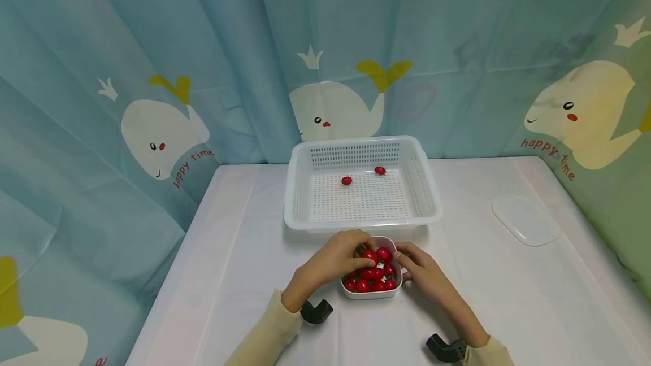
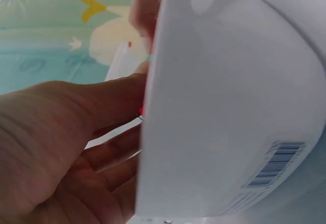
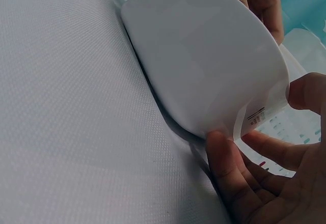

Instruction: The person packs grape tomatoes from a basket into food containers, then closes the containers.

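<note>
A small white box point(image 1: 372, 295) full of red cherry tomatoes point(image 1: 363, 285) stands on the table, just in front of the basket. My left hand point(image 1: 339, 254) reaches over its left side, thumb and fingers around a cherry tomato point(image 1: 369, 255) on top. In the left wrist view the box's wall point(image 2: 224, 91) hides most of those fingertips, with only a speck of red beside the thumb. At the box's right side, my right hand point(image 1: 424, 274) grips the wall; the right wrist view shows its thumb and fingers point(image 3: 224, 158) at the corner.
Behind the box is a white perforated basket point(image 1: 362, 225) with two cherry tomatoes point(image 1: 347, 181) lying apart inside. A clear lid point(image 1: 526, 220) lies on the white tablecloth point(image 1: 473, 230) at the right. A whale-print curtain point(image 1: 244, 72) hangs around the table.
</note>
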`<state>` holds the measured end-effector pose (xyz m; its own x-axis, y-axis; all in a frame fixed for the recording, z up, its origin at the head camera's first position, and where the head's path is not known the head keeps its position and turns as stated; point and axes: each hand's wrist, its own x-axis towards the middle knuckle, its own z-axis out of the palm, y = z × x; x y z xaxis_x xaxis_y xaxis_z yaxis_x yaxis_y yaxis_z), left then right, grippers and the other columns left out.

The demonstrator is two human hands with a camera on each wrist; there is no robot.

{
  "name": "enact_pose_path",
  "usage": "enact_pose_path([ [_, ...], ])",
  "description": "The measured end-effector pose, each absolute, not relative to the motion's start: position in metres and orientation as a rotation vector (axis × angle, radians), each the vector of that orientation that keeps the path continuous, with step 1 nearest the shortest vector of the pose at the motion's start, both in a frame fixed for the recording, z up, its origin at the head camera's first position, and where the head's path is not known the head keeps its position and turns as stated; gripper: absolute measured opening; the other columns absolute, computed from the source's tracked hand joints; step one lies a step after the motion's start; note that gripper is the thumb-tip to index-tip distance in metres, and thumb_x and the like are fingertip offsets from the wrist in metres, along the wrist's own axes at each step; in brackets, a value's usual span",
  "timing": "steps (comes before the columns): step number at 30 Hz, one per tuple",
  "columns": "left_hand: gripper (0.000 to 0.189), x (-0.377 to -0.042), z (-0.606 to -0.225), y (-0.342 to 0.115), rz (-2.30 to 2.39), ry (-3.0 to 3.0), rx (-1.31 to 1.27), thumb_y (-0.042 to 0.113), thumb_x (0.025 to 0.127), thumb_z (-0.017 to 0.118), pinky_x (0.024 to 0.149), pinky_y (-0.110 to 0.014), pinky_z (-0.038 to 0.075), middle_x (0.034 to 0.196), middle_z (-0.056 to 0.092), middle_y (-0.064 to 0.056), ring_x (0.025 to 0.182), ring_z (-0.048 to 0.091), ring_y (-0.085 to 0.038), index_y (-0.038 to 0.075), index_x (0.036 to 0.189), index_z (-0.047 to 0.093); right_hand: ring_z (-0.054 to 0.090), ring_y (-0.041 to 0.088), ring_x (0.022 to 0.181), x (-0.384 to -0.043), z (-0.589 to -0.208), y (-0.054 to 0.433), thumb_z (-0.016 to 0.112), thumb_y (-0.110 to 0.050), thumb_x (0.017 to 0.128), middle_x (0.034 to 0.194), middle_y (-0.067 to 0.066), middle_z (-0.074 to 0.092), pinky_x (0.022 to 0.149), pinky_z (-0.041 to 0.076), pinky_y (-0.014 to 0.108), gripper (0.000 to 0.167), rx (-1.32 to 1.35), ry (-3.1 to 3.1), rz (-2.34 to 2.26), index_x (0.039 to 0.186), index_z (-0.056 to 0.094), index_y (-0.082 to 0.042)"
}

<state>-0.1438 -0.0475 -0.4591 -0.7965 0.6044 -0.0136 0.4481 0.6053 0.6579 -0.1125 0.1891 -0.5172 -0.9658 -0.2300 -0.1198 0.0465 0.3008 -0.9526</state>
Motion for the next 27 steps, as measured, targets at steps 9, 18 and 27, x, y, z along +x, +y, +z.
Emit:
enact_pose_path([
  [9, 0.025, -0.140, -0.466, -0.039, 0.863, 2.710, 0.958, 0.030, 0.093, 0.079, 0.086, -0.017, 0.053, 0.108, 0.074, 0.004, 0.092, 0.060, -0.005, 0.015, 0.113, 0.073, 0.060, 0.007, 0.101, -0.113, -0.518, 0.190, 0.055, -0.026, 0.107, 0.130, 0.022, 0.066, 0.074, 0.058, 0.025, 0.038, -0.179, 2.340, -1.727, 0.137, 0.059, -0.003],
  [18, 0.027, -0.140, -0.461, -0.045, 0.875, 2.642, 0.933, 0.025, 0.096, 0.076, 0.081, -0.015, 0.052, 0.108, 0.072, 0.006, 0.089, 0.059, -0.003, 0.015, 0.121, 0.073, 0.060, 0.006, 0.101, -0.112, -0.518, 0.190, 0.055, -0.026, 0.108, 0.130, 0.022, 0.065, 0.074, 0.058, 0.025, 0.038, -0.183, 2.337, -1.726, 0.137, 0.059, -0.002],
  [27, 0.034, -0.136, -0.443, -0.055, 0.807, 2.647, 0.929, 0.020, 0.096, 0.076, 0.084, -0.016, 0.053, 0.112, 0.072, 0.002, 0.093, 0.062, -0.007, 0.014, 0.129, 0.072, 0.059, 0.007, 0.102, -0.112, -0.517, 0.189, 0.055, -0.026, 0.107, 0.131, 0.023, 0.065, 0.074, 0.058, 0.024, 0.039, -0.162, 2.335, -1.717, 0.137, 0.059, -0.001],
])
